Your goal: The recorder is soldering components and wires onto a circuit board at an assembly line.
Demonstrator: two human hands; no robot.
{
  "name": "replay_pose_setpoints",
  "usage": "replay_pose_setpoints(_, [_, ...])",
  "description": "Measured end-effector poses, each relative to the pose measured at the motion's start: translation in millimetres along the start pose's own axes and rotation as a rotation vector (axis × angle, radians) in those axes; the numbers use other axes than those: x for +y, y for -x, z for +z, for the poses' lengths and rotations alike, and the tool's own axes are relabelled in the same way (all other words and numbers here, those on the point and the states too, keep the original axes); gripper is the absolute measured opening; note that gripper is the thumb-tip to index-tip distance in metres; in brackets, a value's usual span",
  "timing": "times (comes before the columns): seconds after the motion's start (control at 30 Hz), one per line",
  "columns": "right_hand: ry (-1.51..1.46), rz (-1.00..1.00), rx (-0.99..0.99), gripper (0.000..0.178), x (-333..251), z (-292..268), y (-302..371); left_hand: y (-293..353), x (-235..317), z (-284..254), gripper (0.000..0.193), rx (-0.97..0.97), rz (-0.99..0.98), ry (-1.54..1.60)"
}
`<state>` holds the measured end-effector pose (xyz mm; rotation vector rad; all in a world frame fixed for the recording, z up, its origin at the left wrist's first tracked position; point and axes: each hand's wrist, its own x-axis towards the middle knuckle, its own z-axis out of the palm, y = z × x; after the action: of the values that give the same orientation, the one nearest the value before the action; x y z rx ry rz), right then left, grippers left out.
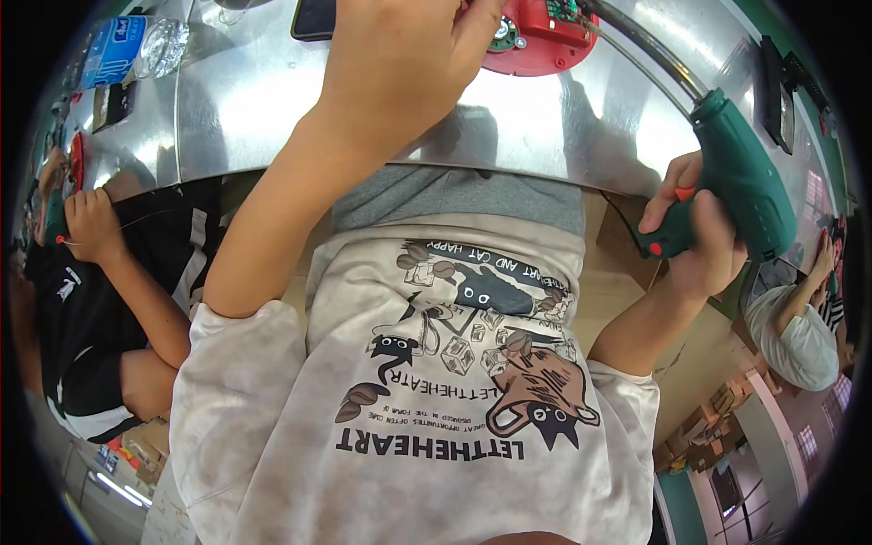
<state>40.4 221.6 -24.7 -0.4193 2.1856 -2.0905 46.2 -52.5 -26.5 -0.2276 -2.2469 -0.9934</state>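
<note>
A green soldering gun (747,173) with a long metal barrel and a thin feed tube beside it is gripped in my right hand (704,222). Its barrel points up and left, reaching over a round red plastic housing (536,62). Inside the housing sit a green circuit board (565,11) and a small round metal part (501,33). My left hand (400,50) is closed at the housing's left edge, thumb and fingers drawn together. Its fingertips run to the picture's top edge, so what they pinch is hidden. The barrel's tip is also cut off there.
All this lies on a shiny metal table (245,113). A dark phone (313,18) lies left of my left hand. Farther left is a plastic water bottle (136,47). Co-workers sit at both sides, one's hand (91,222) close on the left. Cardboard boxes (713,427) stand behind at right.
</note>
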Motion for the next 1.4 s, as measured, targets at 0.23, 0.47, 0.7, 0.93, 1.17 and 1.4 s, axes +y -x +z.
replay_pose_setpoints(0.23, [-0.117, 0.121, 0.005, 0.042, 0.2, -7.5, 1.7, 11.1, -18.0, 8.2, 0.009, -0.031, 0.103, -0.069])
replay_pose_setpoints(0.47, [-0.253, -0.081, 0.002, 0.041, 9.6, -14.9, -4.0, 16.8, -17.6, 7.5, 0.009, -0.034, 0.080, -0.004])
replay_pose_setpoints(0.7, [-0.271, -0.091, -0.024, 0.046, 9.2, -13.3, 5.1, 15.7, -15.8, 4.4, 0.009, -0.044, 0.076, -0.026])
replay_pose_setpoints(0.93, [-0.092, -0.031, -0.039, 0.049, 11.1, -11.2, 6.1, 14.1, -17.3, 3.2, 0.008, -0.039, 0.060, -0.017])
replay_pose_setpoints(1.17, [-0.070, 0.006, -0.046, 0.049, 2.4, -11.5, 8.3, 1.3, -40.7, 32.6, 0.008, 0.377, 0.470, 0.366])
replay_pose_setpoints(1.4, [-0.059, 0.029, -0.066, 0.044, -7.3, -12.4, 3.8, 4.2, -44.0, 29.6, 0.010, 0.352, 0.476, 0.306])
